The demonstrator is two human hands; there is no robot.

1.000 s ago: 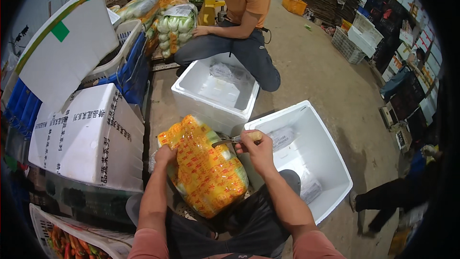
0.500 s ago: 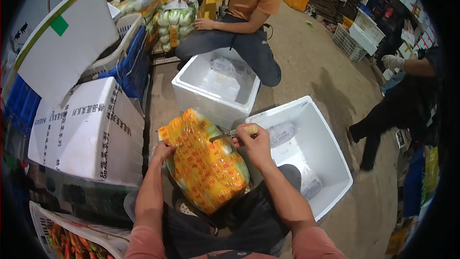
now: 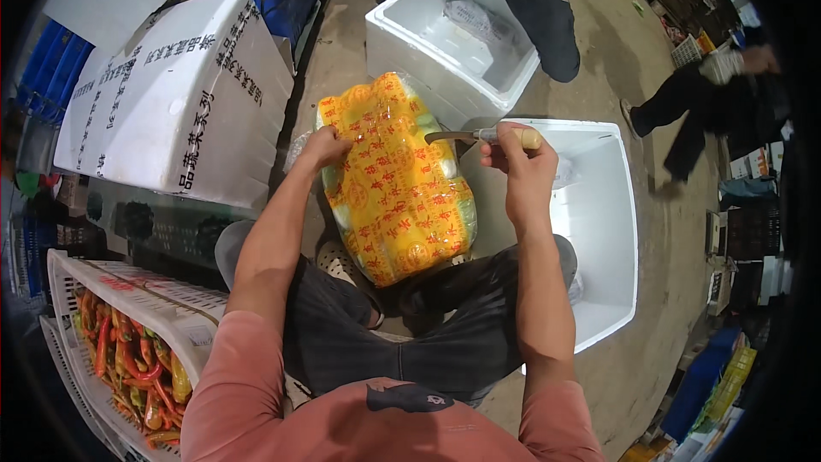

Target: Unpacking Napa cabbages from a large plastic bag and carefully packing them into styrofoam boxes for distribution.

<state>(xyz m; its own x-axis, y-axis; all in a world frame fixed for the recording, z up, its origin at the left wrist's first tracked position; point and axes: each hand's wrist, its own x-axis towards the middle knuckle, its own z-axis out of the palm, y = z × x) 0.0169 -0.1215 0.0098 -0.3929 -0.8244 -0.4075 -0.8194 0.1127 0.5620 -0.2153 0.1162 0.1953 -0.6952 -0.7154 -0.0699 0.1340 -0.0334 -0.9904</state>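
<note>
The bulging yellow printed plastic sack of vegetables (image 3: 395,181) rests propped on the lap; the left hand (image 3: 323,147) clamps its upper edge, steadying it; the right hand (image 3: 516,162), fingers curled tight, holds a wooden-handled knife (image 3: 479,134), blade at the wrap.

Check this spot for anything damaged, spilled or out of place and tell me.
Nothing looks spilled or broken. The one thing to watch: the knife in the right hand has its bare blade against the yellow plastic-wrapped bundle, pointing toward the left hand gripping its edge.
</note>
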